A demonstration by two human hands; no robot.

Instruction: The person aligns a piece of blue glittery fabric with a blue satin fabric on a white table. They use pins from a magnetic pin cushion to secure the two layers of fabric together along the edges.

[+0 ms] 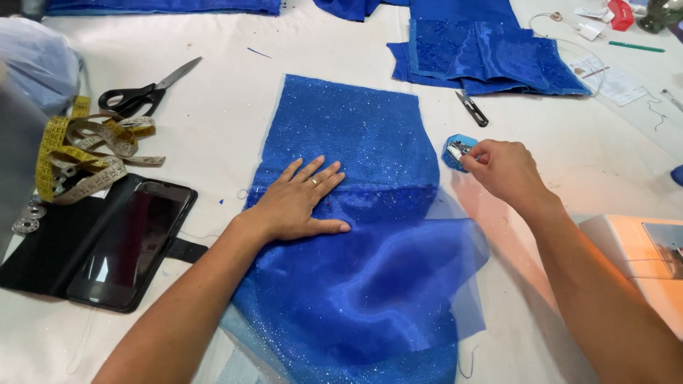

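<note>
Phone (131, 245) near left, tape measure (78, 149) and scissors (146, 92) beyond. Left hand (299, 203) flat, fingers spread, pressing blue fabric (356, 235) at table centre. Right hand (501, 171) pinches pins in a blue pin box (455, 151) just right of fabric.

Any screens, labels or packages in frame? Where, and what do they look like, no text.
Phone: lower left on the table, in an open black wallet case, dark rectangular screen, off.
Paper slip: upper right, white, flat, printed.
Red package: top right edge, small; details too small to tell.
Small blue box: beside the glittery blue fabric, at the right hand.
</note>
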